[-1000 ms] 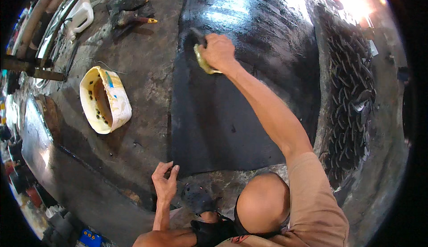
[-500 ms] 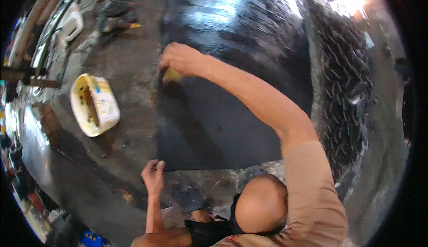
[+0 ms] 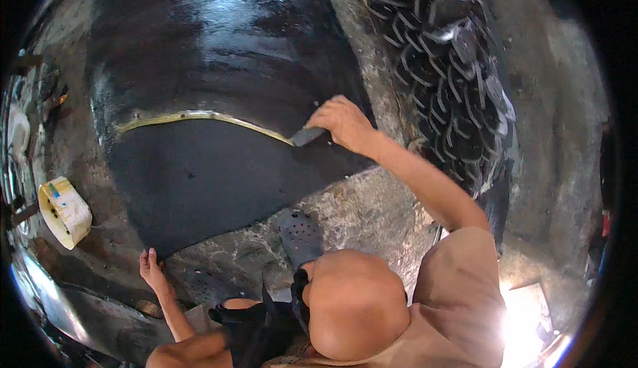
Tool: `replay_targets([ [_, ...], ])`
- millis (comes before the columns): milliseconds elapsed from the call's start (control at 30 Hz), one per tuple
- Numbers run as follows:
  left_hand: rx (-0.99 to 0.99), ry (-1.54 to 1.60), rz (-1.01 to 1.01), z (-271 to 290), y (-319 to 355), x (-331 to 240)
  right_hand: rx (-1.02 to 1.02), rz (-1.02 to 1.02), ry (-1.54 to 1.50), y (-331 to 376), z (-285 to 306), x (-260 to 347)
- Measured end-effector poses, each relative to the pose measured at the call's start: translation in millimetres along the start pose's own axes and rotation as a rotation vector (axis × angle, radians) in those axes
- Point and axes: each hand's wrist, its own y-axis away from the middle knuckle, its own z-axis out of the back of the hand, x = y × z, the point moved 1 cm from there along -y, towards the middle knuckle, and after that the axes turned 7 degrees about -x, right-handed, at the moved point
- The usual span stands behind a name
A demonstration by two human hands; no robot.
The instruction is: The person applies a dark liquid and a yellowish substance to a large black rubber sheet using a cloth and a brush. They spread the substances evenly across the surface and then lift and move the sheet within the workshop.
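Observation:
A large black sheet (image 3: 193, 188) lies on the ground, its far part wet and shiny, its near part matte. Across it curves a thin band of yellowish glue-like liquid (image 3: 199, 114), ending at a flat dark spreader (image 3: 308, 136). My right hand (image 3: 342, 123) grips this spreader near the sheet's right edge, its blade tilted against the surface. At the sheet's near left corner is my left hand (image 3: 153, 272), fingers stretched and a little apart, the tips at the corner.
To the left stands a cut-open white plastic container (image 3: 66, 212) with yellow stains inside. Many curved black pieces (image 3: 445, 82) are piled beyond the sheet's right edge. My feet in dark clogs (image 3: 299, 235) rest by the near edge. A bright light (image 3: 525, 321) glares at lower right.
My right hand has swept from the sheet's left side to its right, and the yellow band now spans the sheet. My left hand has come to the near corner. The view has turned.

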Motion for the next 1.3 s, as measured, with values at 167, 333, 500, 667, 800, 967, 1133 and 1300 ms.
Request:
replay_targets([
  [167, 0.042, 0.279, 0.102, -8.5, 9.4, -7.9, -0.038, -0.271, 0.017, 126.1, -1.1, 46.2],
  [333, 0.060, 0.661, 0.239, -28.7, 23.9, 9.3, -0.118, -0.409, 0.006, 170.5, -11.5, 85.1],
  [500, 0.067, 0.667, 0.277, -37.6, 14.5, 20.6, -0.212, -0.758, -0.295, 171.4, 1.3, 69.9],
  [667, -0.032, 0.505, 0.178, -51.0, 19.4, 8.8, -0.624, -1.035, -0.934, 93.8, 54.3, -10.3],
  [800, 0.029, 0.555, 0.176, -81.6, 25.8, -18.6, -0.444, -0.975, -0.056, 31.1, 4.5, -97.7],
  [967, 0.090, 0.484, 0.203, -67.1, 22.7, -39.2, -0.371, -0.372, 0.008, -45.8, 42.9, -148.0],
  [1133, 0.013, 0.393, 0.161, -42.8, 32.6, -49.3, -0.266, -0.331, -0.117, 17.7, 17.8, -105.4],
  [1300, 0.078, 0.153, -0.014, -34.0, 4.7, -18.8, -0.166, -0.467, -0.091, 154.4, 4.0, -12.6],
])
